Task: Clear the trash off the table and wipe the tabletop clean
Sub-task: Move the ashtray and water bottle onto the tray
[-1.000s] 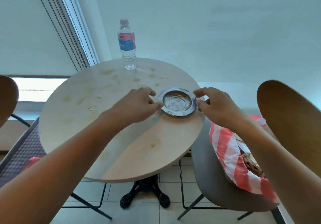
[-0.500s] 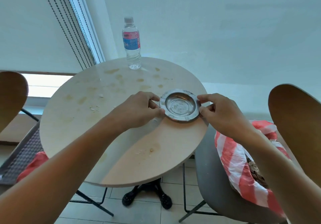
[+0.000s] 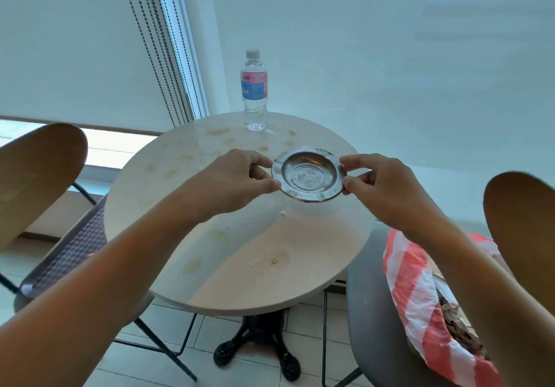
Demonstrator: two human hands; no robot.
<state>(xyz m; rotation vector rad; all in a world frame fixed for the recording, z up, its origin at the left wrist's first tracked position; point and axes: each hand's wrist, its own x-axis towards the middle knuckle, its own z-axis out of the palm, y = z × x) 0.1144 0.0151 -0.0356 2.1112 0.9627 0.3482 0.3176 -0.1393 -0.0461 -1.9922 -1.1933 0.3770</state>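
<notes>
Presently: metal ashtray (image 3: 309, 176), flecks of residue inside, pinched at its rim by left hand (image 3: 237, 180) at 9 o'clock and right hand (image 3: 381, 186) at 3 o'clock, apparently just above the round table (image 3: 240, 281). Tabletop: stains and crumbs unwiped. Water bottle (image 3: 254, 90) at 12 o'clock. Striped bag (image 3: 411, 284) on chair at 4 o'clock. Clearing nearly done, I judge; wiping outstanding.
</notes>
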